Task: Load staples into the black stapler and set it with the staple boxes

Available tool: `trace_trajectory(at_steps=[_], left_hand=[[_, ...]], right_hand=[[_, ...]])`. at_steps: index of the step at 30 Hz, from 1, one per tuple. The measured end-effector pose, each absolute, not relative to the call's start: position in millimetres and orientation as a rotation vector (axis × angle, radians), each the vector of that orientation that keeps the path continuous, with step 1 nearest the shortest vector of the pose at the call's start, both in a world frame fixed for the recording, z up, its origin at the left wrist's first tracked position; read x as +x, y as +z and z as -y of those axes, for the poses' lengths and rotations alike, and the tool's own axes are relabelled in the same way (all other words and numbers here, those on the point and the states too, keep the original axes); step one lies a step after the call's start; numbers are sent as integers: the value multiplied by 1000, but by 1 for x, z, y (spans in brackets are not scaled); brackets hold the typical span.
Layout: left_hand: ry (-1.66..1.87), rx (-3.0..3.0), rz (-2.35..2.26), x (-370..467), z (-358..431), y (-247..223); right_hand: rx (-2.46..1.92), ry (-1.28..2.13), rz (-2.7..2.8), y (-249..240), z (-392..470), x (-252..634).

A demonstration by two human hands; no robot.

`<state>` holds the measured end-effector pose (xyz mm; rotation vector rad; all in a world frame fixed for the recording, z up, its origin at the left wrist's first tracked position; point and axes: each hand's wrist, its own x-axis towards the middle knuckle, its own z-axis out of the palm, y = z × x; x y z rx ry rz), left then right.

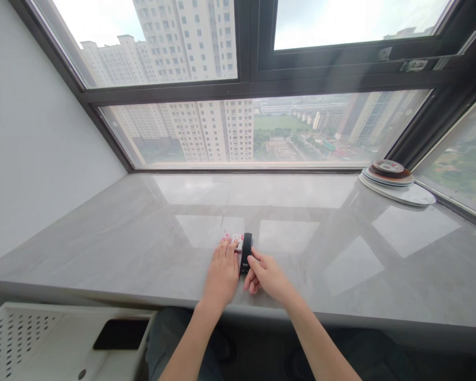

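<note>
A black stapler (pixel 246 253) lies on the grey marbled sill, its long side pointing away from me. My right hand (pixel 265 272) grips its right side near the close end, thumb and index finger against it and the other fingers curled below. Just left of the stapler is a small white and red printed card or packet (pixel 235 239), whose right end meets the stapler. My left hand (pixel 223 267) rests flat with fingers stretched out, the fingertips on the card's near edge. Those fingers hide part of the card.
Plates and lids (pixel 396 182) are stacked at the sill's back right corner, by the window frame (pixel 246 90). Below the sill's front edge at left, a dark phone-like slab (pixel 121 334) lies on a white perforated plastic surface (pixel 59 338). A white wall (pixel 43 132) bounds the left side.
</note>
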<state>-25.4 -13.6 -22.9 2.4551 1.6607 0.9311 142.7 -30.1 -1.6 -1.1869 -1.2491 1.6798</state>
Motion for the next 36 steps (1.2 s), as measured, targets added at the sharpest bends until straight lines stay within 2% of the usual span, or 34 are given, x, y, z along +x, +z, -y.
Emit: trace_trajectory(at_steps=[12,31,34,36], left_hand=[[886,2501,-1769,-146,-21,-21],[904,2435,-1776,-150,-25,-15],[1052,2356,-1826,-149,-15,-2],[1264,2265,-1877,-141,-2,8]], right_hand=[[-1220,1495,1636,-2,-3,33],[-1225,1464,1615,4,2,33],[-1220,1413,1515,4,11,49],[-1266,1237,1440,1,19,72]])
